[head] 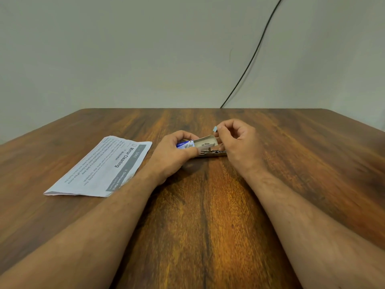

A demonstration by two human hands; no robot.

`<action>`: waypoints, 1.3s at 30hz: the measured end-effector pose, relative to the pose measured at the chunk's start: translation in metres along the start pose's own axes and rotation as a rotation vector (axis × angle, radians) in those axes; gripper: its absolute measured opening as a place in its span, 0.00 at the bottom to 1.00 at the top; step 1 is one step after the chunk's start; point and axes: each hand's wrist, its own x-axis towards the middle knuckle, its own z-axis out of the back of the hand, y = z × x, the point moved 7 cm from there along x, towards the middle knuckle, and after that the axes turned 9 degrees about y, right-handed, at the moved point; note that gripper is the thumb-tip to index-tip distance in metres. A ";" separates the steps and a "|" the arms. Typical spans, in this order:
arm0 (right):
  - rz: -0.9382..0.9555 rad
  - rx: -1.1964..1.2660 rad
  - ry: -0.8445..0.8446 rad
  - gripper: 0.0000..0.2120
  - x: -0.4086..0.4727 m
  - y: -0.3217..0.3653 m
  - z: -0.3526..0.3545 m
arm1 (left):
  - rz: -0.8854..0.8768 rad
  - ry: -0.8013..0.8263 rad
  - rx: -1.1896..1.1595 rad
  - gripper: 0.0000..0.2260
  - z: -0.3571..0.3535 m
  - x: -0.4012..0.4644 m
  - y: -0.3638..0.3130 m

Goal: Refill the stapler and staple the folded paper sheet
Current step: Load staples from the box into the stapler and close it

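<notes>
My left hand holds a small blue staple box near the middle of the table, its cardboard tray slid out to the right with a few staple strips inside. My right hand pinches a short strip of staples between thumb and forefinger, just above the tray's right end. Below the tray a metal stapler lies on the table, mostly hidden by both hands. The folded printed paper sheet lies flat on the left, titled "Mirror Cleaning".
The wooden table reaches back to a pale wall. A black cable runs down the wall behind the table's far edge, right of centre.
</notes>
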 end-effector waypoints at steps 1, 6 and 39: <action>0.006 -0.006 0.005 0.06 -0.001 0.001 -0.001 | 0.004 -0.005 -0.008 0.08 0.001 0.000 0.000; 0.011 -0.019 0.005 0.05 -0.004 0.005 0.001 | 0.018 0.017 -0.020 0.08 0.001 0.000 0.002; 0.165 -0.146 0.064 0.04 -0.010 0.019 -0.008 | -0.108 0.002 0.075 0.14 -0.001 -0.001 -0.007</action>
